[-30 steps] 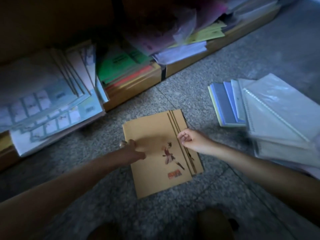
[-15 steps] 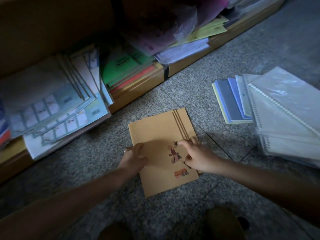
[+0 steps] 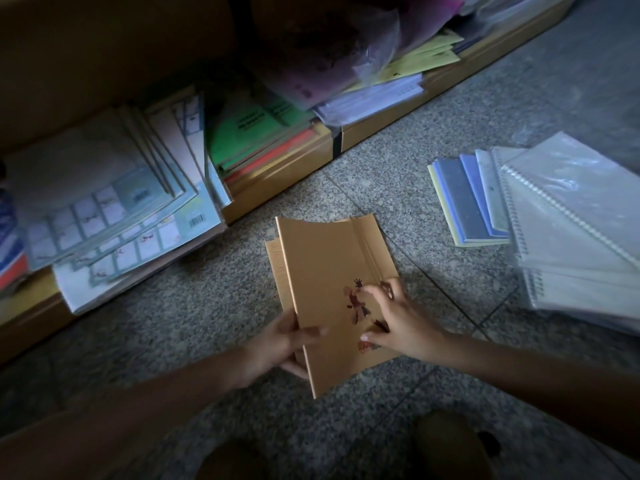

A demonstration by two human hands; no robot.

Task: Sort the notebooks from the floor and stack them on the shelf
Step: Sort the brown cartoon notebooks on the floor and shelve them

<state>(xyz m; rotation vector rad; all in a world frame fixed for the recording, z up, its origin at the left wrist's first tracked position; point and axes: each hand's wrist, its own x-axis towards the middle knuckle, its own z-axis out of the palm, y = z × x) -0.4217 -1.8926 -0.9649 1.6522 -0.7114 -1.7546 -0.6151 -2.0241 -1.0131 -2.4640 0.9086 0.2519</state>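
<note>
A tan notebook (image 3: pixel 325 271) with a small cartoon figure on its cover is raised off the speckled floor, its left edge tilted up. My left hand (image 3: pixel 289 344) grips that lower left edge, thumb on the cover. My right hand (image 3: pixel 398 317) pinches the cover near the figure at the right side. A second tan notebook (image 3: pixel 275 261) shows just beneath and to the left. The low wooden shelf (image 3: pixel 277 181) runs across the back, holding slumped stacks of notebooks.
On the floor at right lie a fan of blue and yellow notebooks (image 3: pixel 464 199) and a pile of wrapped spiral notebooks (image 3: pixel 575 223). Pale grid-cover books (image 3: pixel 110 216) overhang the shelf's left edge. Green and red books (image 3: pixel 256 133) fill its middle. My knees are at the bottom.
The tan notebook lay flat on the floor under both hands; now both hands have taken hold of it and lifted its left edge, baring another tan notebook below.
</note>
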